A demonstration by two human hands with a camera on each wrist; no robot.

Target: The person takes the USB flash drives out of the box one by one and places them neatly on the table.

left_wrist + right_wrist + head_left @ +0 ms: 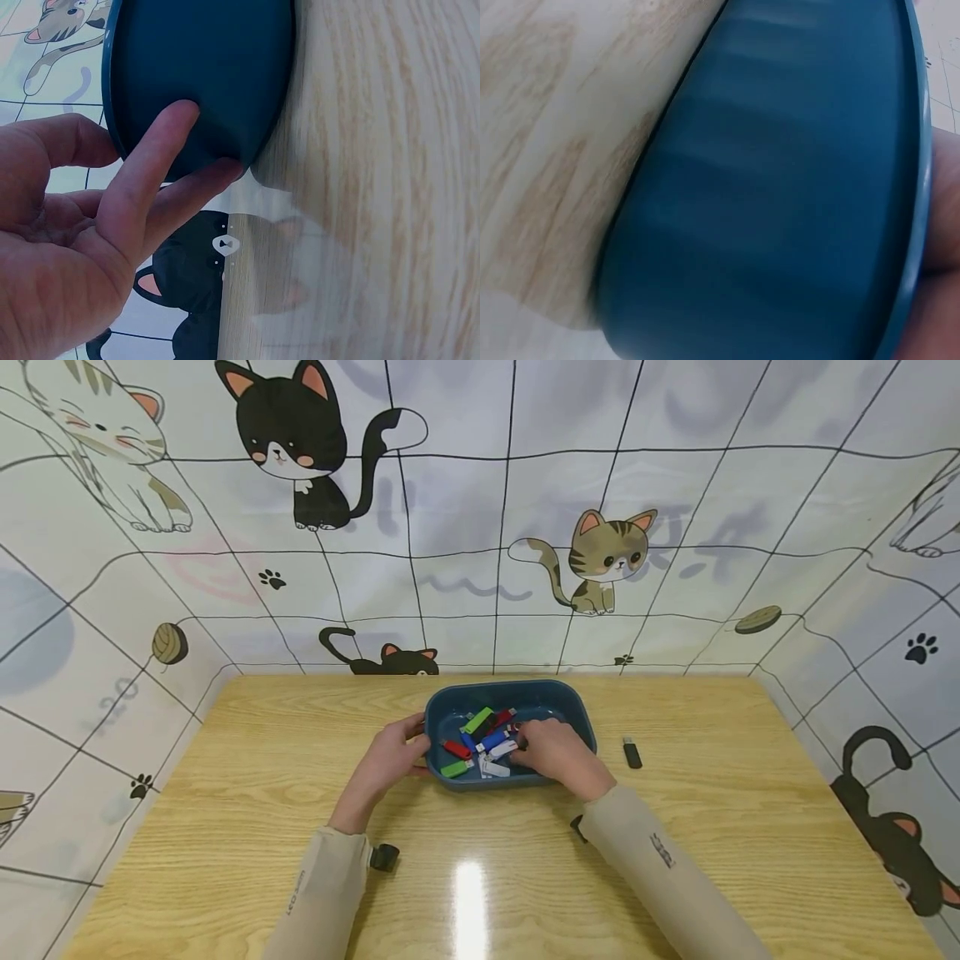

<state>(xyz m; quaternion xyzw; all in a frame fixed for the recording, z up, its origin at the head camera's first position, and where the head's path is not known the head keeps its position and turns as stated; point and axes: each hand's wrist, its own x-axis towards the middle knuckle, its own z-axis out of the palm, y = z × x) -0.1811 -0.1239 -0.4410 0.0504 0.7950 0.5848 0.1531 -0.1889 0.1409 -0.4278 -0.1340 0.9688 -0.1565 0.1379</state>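
A dark blue plastic bin (510, 783) stands on the table and holds several USB flash drives in green, red, blue, white and black. My left hand (390, 757) is at the bin's left end, its fingers touching the outer wall (217, 67) and rim. Over the bin's right side reaches my right hand (557, 750), fingertips down among the drives. Something dark shows beside those fingertips, but whether they pinch it is hidden. In the right wrist view, the bin's wall (765, 187) covers most of that hand. A white flash drive (504, 750) lies just left of its fingers.
One black flash drive (632, 753) lies on the wooden table (675, 827) to the right of the bin. Behind the table hangs a cat-printed backdrop (465, 585), which also runs along both sides. A bright reflection crosses the table in front.
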